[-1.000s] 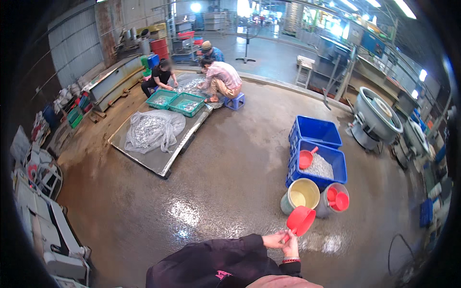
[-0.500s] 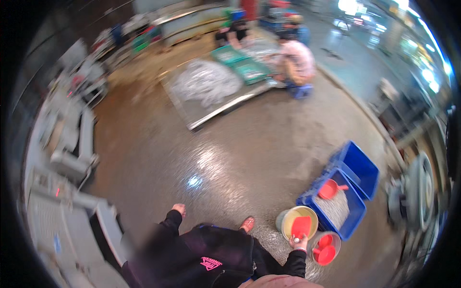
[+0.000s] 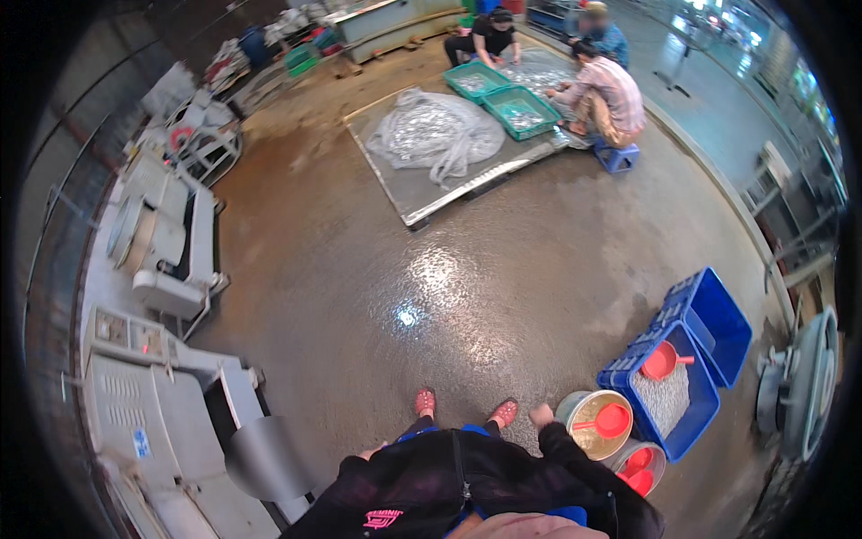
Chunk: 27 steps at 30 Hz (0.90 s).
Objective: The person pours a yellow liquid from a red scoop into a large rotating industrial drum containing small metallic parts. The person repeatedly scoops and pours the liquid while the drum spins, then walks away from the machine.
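Note:
My right hand (image 3: 541, 415) is just left of a round pail (image 3: 567, 410) of cloudy yellowish liquid, apart from it. Its fingers look curled in, with nothing in them. A red scoop (image 3: 612, 419) with a handle lies in that pail. Against the pail's near side stands a second bucket (image 3: 662, 458), holding red scoops (image 3: 638, 463). My left hand (image 3: 373, 451) shows only in part at the edge of my black jacket; its fingers are hidden. To the right, a blue crate (image 3: 703, 422) holds small pale grains or pellets (image 3: 663, 400), with another red scoop (image 3: 660, 360) on top.
A second blue crate (image 3: 729, 328) adjoins the first. Grey machines (image 3: 135, 404) line the left side. Ahead, a low platform (image 3: 413, 211) bears clear plastic sheeting (image 3: 431, 130) and green baskets (image 3: 521, 112); several people crouch or sit around it. A large fan (image 3: 804, 377) stands far right. The floor (image 3: 359, 269) looks wet.
My right hand has let go of the red scoop, now in the pail, and moved left of it. My left hand has drawn in toward my body. The view has shifted.

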Each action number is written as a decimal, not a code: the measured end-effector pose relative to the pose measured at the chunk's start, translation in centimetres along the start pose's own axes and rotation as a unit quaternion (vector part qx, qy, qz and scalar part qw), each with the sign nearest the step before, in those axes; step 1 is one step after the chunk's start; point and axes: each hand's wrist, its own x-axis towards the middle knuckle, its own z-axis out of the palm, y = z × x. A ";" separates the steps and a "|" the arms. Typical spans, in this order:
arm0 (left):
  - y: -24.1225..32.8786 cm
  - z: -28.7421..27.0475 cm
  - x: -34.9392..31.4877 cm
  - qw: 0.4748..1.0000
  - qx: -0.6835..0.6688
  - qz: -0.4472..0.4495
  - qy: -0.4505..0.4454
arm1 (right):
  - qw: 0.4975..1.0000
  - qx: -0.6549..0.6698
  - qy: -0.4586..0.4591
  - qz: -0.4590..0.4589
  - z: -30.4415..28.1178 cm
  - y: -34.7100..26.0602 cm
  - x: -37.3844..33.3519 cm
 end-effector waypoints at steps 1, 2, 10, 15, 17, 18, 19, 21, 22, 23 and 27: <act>-0.5 -0.8 0.8 1.000 -0.028 0.009 0.006 | 0.999 -0.015 -0.019 -0.037 -0.4 -3.4 1.5; -1.1 -1.7 1.7 0.998 -0.055 0.016 0.012 | 0.998 -0.001 -0.038 -0.045 -1.3 -6.4 2.7; -6.4 -14.2 10.0 0.948 -0.306 0.069 0.049 | 0.938 0.305 -0.065 -0.155 -4.7 -26.3 4.2; -8.6 -21.6 12.8 0.782 -0.596 0.002 0.182 | 0.995 0.044 -0.079 0.040 -1.4 -26.4 -1.8; -9.9 -22.3 12.9 0.768 -0.611 0.013 0.190 | 0.993 -0.015 -0.096 0.070 -0.3 -26.5 -4.8; -10.3 -22.5 13.3 0.749 -0.635 0.053 0.183 | 0.995 -0.013 -0.092 0.028 -0.2 -26.7 -6.0; -11.0 -22.2 13.2 0.767 -0.612 0.057 0.183 | 0.989 0.005 -0.144 0.022 -0.3 -26.8 -6.9; -12.1 -22.1 13.3 0.775 -0.594 0.134 0.169 | 0.969 -0.084 -0.231 0.011 -0.6 -27.7 -6.0; -12.3 -22.4 13.6 0.795 -0.570 0.127 0.166 | 0.968 -0.058 -0.227 0.091 -0.7 -28.3 -4.4; -12.3 -23.3 14.0 0.817 -0.545 0.098 0.162 | 0.960 -0.034 -0.225 0.162 -0.7 -28.5 -2.7; -8.9 -30.1 17.5 0.850 -0.498 0.033 0.168 | 0.965 -0.176 -0.177 0.074 -0.3 -34.6 10.3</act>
